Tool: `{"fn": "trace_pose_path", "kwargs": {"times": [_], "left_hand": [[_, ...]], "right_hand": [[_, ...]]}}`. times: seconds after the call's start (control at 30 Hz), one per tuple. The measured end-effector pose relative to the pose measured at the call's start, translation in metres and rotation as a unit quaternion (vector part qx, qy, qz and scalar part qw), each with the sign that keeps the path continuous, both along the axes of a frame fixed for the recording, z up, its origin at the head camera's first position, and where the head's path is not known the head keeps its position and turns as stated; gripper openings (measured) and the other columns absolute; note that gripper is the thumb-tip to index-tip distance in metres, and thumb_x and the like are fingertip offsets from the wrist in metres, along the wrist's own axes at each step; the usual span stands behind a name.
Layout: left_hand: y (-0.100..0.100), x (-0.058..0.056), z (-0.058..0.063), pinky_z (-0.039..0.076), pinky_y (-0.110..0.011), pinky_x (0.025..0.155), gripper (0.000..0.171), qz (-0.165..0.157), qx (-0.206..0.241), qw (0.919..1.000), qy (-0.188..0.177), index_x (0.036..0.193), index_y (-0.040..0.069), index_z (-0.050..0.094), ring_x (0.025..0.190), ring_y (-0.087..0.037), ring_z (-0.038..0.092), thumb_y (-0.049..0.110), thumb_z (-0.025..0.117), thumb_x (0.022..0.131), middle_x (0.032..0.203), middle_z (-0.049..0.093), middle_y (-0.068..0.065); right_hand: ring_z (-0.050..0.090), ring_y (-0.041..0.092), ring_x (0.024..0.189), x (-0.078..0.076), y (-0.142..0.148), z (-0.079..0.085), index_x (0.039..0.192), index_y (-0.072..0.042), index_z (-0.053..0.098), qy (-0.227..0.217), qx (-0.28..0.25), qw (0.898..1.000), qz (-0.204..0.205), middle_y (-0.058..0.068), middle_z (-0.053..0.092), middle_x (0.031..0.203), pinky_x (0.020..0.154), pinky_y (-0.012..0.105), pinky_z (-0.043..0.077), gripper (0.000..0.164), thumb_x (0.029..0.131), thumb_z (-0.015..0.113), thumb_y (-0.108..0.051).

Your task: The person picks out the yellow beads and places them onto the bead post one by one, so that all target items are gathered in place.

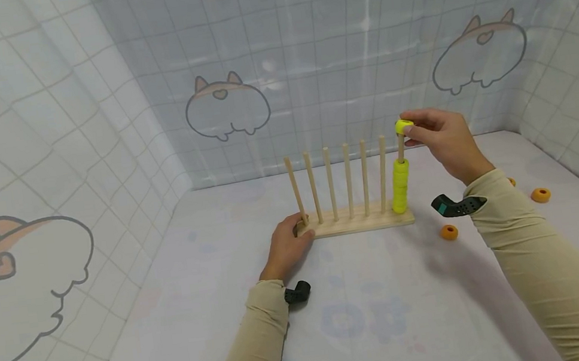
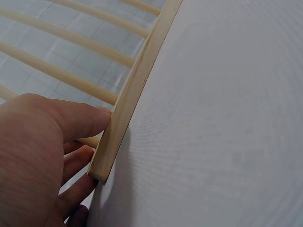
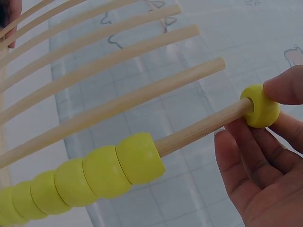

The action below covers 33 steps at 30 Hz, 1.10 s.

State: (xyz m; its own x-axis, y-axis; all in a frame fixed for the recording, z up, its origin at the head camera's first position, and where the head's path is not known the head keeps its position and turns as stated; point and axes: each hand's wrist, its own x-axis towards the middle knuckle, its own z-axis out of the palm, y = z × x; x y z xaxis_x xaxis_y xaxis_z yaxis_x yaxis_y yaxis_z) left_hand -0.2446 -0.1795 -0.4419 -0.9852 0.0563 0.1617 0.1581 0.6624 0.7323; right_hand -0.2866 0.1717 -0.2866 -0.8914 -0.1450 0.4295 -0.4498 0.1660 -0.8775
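Observation:
A wooden rack of upright pegs on a flat base (image 1: 354, 225) stands on the table. Its rightmost peg (image 3: 203, 126) carries a stack of yellow beads (image 1: 400, 186); the other pegs are bare. My right hand (image 1: 441, 138) pinches one more yellow bead (image 3: 263, 106) between thumb and fingers, right at the top of that peg, with the peg's tip in the bead's hole. Bare peg shows between this bead and the stack. At the base's left end, my left hand (image 1: 286, 247) grips the wood, thumb on the front edge and fingers behind, partly hidden.
Orange beads lie to the right of the rack: one (image 1: 449, 232) near its right end, another (image 1: 541, 195) farther right, and a third (image 1: 511, 182) partly behind the right sleeve. Tile-patterned sheeting (image 1: 317, 50) rises behind the table and at both sides.

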Motion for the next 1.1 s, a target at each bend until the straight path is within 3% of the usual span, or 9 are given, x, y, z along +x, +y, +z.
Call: {"fn": "trace_pose_path", "kwargs": {"times": [0.8,1.1], "left_hand": [[0.0017,0.0025,0.003,0.037,-0.046,0.112,0.045,-0.002,0.007,1.0,-0.002,0.136,0.008,0.062,0.134,-0.031,0.047,0.022,0.07,0.094,0.142,0.055,-0.012],[0.0009,0.0029,0.0024,0.037,-0.045,0.112,0.046,-0.001,0.008,0.9999,-0.006,0.137,0.007,0.061,0.135,-0.031,0.047,0.021,0.07,0.093,0.143,0.055,-0.013]], "right_hand": [[0.063,0.018,0.103,0.0015,0.0029,0.0023,0.137,0.001,0.058,-0.009,0.043,0.999,0.005,0.011,0.061,0.125,0.088,0.026,0.055,0.042,0.099,0.064,-0.017],[0.065,0.019,0.099,0.0014,0.0029,0.0022,0.134,0.001,0.06,-0.01,0.036,0.999,0.011,0.01,0.063,0.12,0.087,0.027,0.056,0.04,0.098,0.065,-0.015]]}}
